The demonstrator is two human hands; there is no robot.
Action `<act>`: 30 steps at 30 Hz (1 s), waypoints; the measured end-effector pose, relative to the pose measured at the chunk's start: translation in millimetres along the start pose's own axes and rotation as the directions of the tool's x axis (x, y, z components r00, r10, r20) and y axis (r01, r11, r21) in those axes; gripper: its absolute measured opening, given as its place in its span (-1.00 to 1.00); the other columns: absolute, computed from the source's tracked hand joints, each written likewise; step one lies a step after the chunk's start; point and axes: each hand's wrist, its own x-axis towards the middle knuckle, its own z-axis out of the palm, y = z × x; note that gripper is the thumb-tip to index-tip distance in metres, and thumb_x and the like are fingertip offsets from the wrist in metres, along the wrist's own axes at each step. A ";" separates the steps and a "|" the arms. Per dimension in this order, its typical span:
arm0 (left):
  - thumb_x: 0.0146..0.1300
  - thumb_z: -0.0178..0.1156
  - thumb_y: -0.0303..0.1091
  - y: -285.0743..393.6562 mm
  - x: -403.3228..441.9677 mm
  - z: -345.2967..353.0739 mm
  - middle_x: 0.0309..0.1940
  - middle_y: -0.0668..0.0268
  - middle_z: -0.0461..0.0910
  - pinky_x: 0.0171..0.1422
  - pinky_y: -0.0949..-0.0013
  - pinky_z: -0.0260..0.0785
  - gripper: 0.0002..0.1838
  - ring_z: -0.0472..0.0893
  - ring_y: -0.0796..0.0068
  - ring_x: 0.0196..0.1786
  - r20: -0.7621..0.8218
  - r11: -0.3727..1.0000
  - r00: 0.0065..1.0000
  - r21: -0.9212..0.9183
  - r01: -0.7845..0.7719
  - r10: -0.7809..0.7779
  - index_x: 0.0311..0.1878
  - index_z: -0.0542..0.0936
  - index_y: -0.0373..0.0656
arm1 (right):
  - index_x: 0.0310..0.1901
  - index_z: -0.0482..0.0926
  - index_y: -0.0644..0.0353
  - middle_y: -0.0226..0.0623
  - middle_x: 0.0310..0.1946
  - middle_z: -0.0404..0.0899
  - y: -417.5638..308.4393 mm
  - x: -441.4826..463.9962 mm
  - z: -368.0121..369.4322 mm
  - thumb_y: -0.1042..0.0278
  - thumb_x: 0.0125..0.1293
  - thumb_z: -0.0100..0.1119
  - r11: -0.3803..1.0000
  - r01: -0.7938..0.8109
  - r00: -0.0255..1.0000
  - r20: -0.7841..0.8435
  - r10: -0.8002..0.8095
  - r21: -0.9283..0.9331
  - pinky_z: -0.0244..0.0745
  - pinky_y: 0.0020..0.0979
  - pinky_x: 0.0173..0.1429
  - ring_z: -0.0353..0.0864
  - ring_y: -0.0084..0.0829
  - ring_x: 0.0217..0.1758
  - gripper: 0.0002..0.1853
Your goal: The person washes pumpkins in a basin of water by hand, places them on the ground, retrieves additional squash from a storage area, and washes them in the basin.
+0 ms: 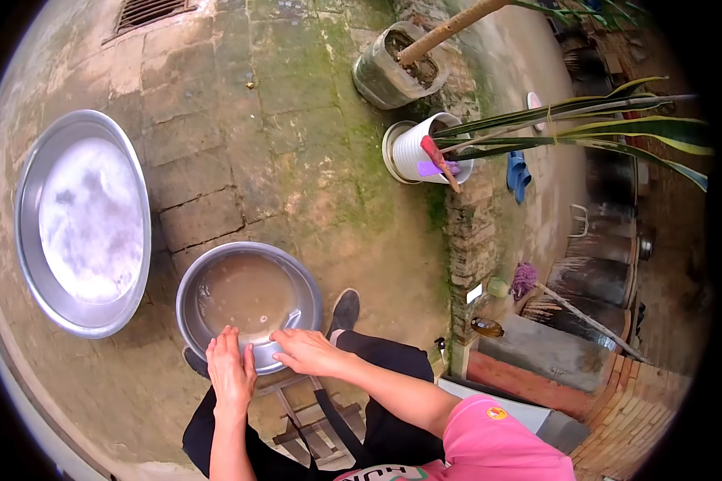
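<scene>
A grey metal basin (184, 309) stands on the ground between my feet, with murky brown water (245, 289) inside. My left hand (231, 370) is over its near left rim, fingers stretched forward and wet. My right hand (303, 353) reaches in over the near right side, its fingers extended toward the left hand. Nothing shows in either hand. A pale, shiny patch lies along the basin's inner right wall; I cannot tell what it is.
A larger metal basin (140, 232) full of white suds stands to the left. Potted plants, one in a white pot (415, 154), line a low brick ledge (467, 240) on the right. Blue slippers (518, 176) lie beyond it. A wooden stool (317, 441) is beneath me.
</scene>
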 end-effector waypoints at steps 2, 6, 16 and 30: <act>0.30 0.26 -0.42 -4.5 -6.4 7.9 0.15 -0.11 0.59 0.47 -0.04 0.27 -0.59 0.56 -0.11 0.22 0.007 1.000 1.000 0.000 0.021 -0.021 0.19 0.53 -0.35 | 0.19 0.49 0.20 0.02 -0.08 0.67 7.2 -7.2 7.3 0.15 0.49 0.16 0.993 -0.019 1.000 -0.019 0.022 0.113 0.59 -0.03 0.01 0.69 0.06 -0.05 -0.62; 0.28 0.22 -0.47 -11.2 -24.6 32.1 0.04 -0.07 0.60 0.43 -0.03 0.30 -0.64 0.58 -0.12 0.14 -0.007 1.000 1.000 0.010 -0.019 0.020 0.14 0.53 -0.32 | 0.11 0.56 0.22 -0.05 -0.15 0.72 26.9 -29.7 23.3 0.27 0.48 0.17 0.974 0.052 0.927 -0.374 0.036 0.222 0.61 -0.20 -0.02 0.76 -0.11 -0.12 -0.71; 0.22 0.21 -0.52 55.4 -74.0 -53.5 0.15 -0.03 0.57 0.25 0.00 0.44 -0.60 0.59 -0.13 0.11 0.194 0.980 0.966 0.069 -0.188 0.171 0.16 0.54 -0.29 | 0.07 0.59 0.30 -0.12 -0.21 0.75 51.7 -281.4 -74.0 0.46 0.57 0.03 0.543 0.114 0.440 -0.533 0.723 0.832 0.69 -0.41 -0.12 0.78 -0.37 -0.24 -0.81; 0.30 0.27 -0.38 371.1 -41.3 -150.4 0.07 0.02 0.62 0.05 -0.04 0.54 -0.65 0.67 -0.15 -0.11 0.651 0.544 0.458 0.081 -0.835 0.606 0.12 0.54 -0.20 | -0.05 0.63 0.24 -0.09 -0.32 0.76 -22.6 -511.9 184.1 0.33 0.46 0.15 -0.360 -0.253 0.384 0.435 0.814 0.898 0.73 -0.25 -0.30 0.78 -0.26 -0.41 -0.81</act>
